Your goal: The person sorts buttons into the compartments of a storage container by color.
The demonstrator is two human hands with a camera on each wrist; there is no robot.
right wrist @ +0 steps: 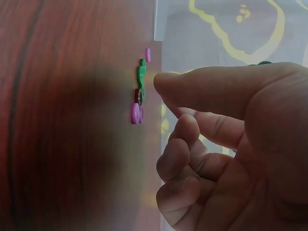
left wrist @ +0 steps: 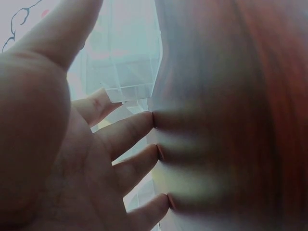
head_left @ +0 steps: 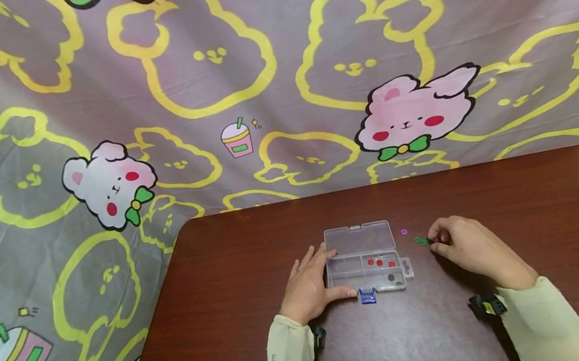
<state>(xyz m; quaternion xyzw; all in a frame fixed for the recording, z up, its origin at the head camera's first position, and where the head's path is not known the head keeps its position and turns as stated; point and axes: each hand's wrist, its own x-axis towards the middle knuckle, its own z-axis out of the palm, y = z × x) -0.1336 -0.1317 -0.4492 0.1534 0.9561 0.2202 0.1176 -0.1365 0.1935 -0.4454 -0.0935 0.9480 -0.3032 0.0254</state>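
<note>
A clear plastic compartment box (head_left: pixel 341 285) lies with its lid (head_left: pixel 358 238) folded back. Three small red discs (head_left: pixel 379 263) and a couple of dark ones (head_left: pixel 391 277) sit inside. My left hand (head_left: pixel 307 285) steadies the box from the left, thumb along its front edge and fingers spread; in the left wrist view several fingertips (left wrist: pixel 139 120) meet the table. Over loose pieces to the right hovers my right hand (head_left: pixel 468 243), thumb and index apart. Beneath it lie green pieces (right wrist: pixel 140 74), a dark one (right wrist: pixel 138 96) and purple ones (right wrist: pixel 135 113). Its other fingers curl inward, holding nothing visible.
A lone purple ring (head_left: pixel 404 232) lies between the box and the green pieces. The box has a blue latch (head_left: pixel 368 296) at the front and a clear hanging tab (head_left: pixel 407 267) on its right side. A patterned cloth (head_left: pixel 284 86) hangs behind the brown table (head_left: pixel 239 305).
</note>
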